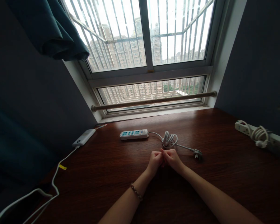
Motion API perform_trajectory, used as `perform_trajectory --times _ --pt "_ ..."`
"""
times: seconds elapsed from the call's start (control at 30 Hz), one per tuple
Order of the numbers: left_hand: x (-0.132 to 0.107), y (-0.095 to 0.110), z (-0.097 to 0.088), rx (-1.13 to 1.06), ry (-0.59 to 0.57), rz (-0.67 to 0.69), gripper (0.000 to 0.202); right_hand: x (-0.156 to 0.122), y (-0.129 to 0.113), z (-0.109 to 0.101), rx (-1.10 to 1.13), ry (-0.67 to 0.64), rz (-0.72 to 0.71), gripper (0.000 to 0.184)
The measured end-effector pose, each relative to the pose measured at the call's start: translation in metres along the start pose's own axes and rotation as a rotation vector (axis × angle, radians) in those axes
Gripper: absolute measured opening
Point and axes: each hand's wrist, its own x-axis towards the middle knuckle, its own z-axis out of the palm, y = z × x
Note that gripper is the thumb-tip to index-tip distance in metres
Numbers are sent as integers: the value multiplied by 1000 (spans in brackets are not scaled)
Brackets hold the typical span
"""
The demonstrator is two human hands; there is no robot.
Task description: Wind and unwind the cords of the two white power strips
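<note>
left hand (155,160): curled into a loose fist, knuckles bumped up against the other one, can't tell if anything's inside
right hand (172,158): same deal, fingers tucked in, resting on the surface (224,177)
coiled cord (169,139): just past both hands at 12 o'clock, not touching them
power strip (134,134): 11 o'clock from the hands, the cord runs into it
plug (197,154): 2 o'clock from the right hand, lying on the wood
</note>
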Motion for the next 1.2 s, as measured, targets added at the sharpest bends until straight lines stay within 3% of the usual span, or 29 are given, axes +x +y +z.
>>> perform_trajectory --times 1.2 --pt "1 -1 -1 27 12 -11 54 0 2 0 -6 -9 6 59"
